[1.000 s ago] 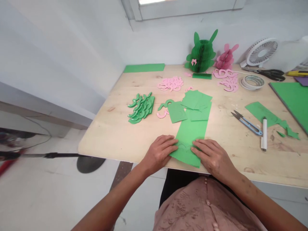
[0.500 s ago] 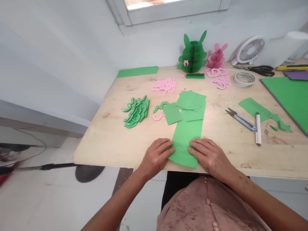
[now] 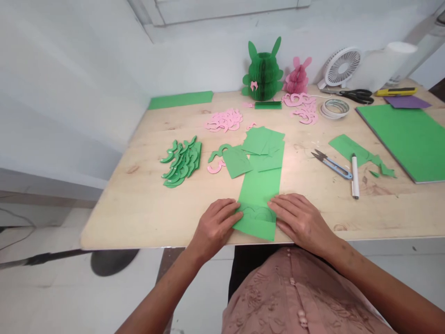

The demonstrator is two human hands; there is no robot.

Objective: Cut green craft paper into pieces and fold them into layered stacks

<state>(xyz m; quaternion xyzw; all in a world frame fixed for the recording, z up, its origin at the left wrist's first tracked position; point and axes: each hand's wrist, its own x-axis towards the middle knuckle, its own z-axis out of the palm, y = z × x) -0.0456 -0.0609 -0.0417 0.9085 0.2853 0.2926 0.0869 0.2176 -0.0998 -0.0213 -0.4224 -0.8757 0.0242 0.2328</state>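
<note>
A long green paper strip lies on the table and reaches its front edge. Across its lower part is a band with pencilled curved outlines; whether this is a fold or a separate piece I cannot tell. My left hand grips the left end of this band between thumb and fingers. At the right end, my right hand has its fingertips closed on the same paper. Several cut green paper pieces with pencil lines cover the strip's far end.
Green curved cutouts and pink cutouts lie to the left. Thread snips, a white marker and green scraps lie right. Behind stand a green paper figure, tape rolls and a fan.
The head view has swung slightly right, so everything sits farther left. Both hands stay at the ends of the band, whose pencilled curves now show more plainly.
</note>
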